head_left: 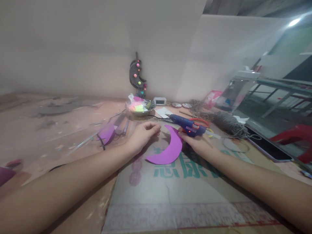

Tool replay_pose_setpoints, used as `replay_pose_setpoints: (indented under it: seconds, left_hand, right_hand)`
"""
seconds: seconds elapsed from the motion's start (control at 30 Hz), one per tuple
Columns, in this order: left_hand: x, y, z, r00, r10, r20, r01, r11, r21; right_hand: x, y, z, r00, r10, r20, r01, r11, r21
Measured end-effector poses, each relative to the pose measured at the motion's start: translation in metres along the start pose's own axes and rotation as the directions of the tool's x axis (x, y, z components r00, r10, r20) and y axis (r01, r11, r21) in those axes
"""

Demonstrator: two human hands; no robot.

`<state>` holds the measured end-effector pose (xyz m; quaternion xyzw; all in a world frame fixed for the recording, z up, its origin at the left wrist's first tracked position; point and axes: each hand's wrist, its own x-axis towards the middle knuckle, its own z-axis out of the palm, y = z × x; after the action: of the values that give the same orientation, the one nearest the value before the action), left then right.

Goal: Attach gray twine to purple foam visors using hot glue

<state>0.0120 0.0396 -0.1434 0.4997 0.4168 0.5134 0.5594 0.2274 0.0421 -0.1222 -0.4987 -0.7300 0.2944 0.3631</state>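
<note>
Head view. Right hand (196, 143) apparently pinches the right edge of a purple crescent cutout (174, 150) over printed cardboard (146, 198), near the glue gun (186, 125); left hand (142, 136), left of it, has fingertips drawn together. Probable step: positioning; next calls for steady edge support.

This looks like a handicraft corner, though whether in a home or a workshop cannot be told. A blue plastic glue gun (185, 123), a tangled skein of grey yarn (226, 123) and a flat purple crescent cut-out (170, 152) lie mid-frame, below a dark crescent ornament dotted with coloured balls (133, 79) at upper centre. Toward the right edge, a long table with greenish legs (280, 97) and a red plastic stool (290, 134) suggest a larger room.
</note>
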Motion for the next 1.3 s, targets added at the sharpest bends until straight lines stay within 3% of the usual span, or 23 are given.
replay_pose_setpoints:
  seconds: [0.4,0.57,0.67,0.77,0.87,0.93,1.0,1.03,1.07,1.1,1.13,1.17,1.2,1.23,1.27,1.3]
  left_hand:
    - [0.003,0.0,0.0,0.999,-0.031,-0.043,0.025,0.991,-0.134]
    - [0.002,-0.002,0.001,0.998,-0.024,-0.051,0.019,0.994,-0.106]
    - [0.0,0.001,0.0,0.999,0.046,0.004,-0.046,0.998,0.053]
    - [-0.004,0.018,0.0,0.986,0.166,0.034,-0.168,0.945,0.28]
    - [-0.021,0.047,0.005,0.944,0.33,0.008,-0.312,0.883,0.35]
    - [-0.043,0.065,0.015,0.925,0.374,0.062,-0.373,0.87,0.321]
    - [-0.071,0.079,0.028,0.915,0.334,0.225,-0.39,0.874,0.291]
    - [-0.084,0.083,0.035,0.885,0.286,0.367,-0.395,0.879,0.267]
    - [-0.096,0.086,0.041,0.802,0.203,0.561,-0.39,0.89,0.236]
    - [-0.104,0.087,0.046,0.66,0.126,0.74,-0.398,0.895,0.202]
    - [-0.108,0.086,0.049,0.537,0.093,0.838,-0.418,0.893,0.169]
    - [-0.108,0.084,0.05,0.499,0.106,0.86,-0.455,0.877,0.156]
    - [-0.104,0.08,0.049,0.532,0.097,0.841,-0.483,0.851,0.207]
    - [-0.095,0.075,0.046,0.615,0.123,0.779,-0.504,0.821,0.268]
    - [-0.083,0.069,0.041,0.738,0.174,0.652,-0.501,0.788,0.356]
    - [-0.07,0.061,0.034,0.819,0.236,0.522,-0.495,0.751,0.437]
  right_hand:
    - [0.002,0.004,0.002,0.999,0.03,-0.022,-0.029,0.999,0.04]
    - [0.005,0.01,0.001,0.975,0.104,-0.196,-0.087,0.992,0.095]
    - [0.008,0.015,0.001,0.954,0.14,-0.265,-0.108,0.985,0.133]
    - [0.011,0.019,0.001,0.95,0.157,-0.271,-0.108,0.977,0.186]
    - [0.01,0.017,0.002,0.955,0.144,-0.261,-0.092,0.975,0.202]
    - [0.008,0.014,0.003,0.96,0.162,-0.228,-0.121,0.976,0.183]
    - [0.006,0.011,0.003,0.962,0.18,-0.204,-0.147,0.975,0.165]
    - [0.006,0.01,0.003,0.961,0.181,-0.209,-0.149,0.976,0.157]
    - [0.006,0.01,0.003,0.961,0.179,-0.211,-0.15,0.978,0.147]
    - [0.006,0.01,0.003,0.96,0.178,-0.217,-0.149,0.978,0.143]
    - [0.006,0.01,0.003,0.958,0.179,-0.224,-0.147,0.978,0.151]
    - [0.006,0.01,0.003,0.957,0.184,-0.223,-0.148,0.975,0.167]
    - [0.005,0.01,0.003,0.96,0.186,-0.208,-0.147,0.971,0.19]
    - [0.004,0.01,0.003,0.966,0.181,-0.184,-0.14,0.967,0.213]
    - [0.003,0.01,0.003,0.974,0.169,-0.154,-0.13,0.963,0.235]
    - [0.002,0.01,0.003,0.981,0.151,-0.119,-0.117,0.959,0.257]
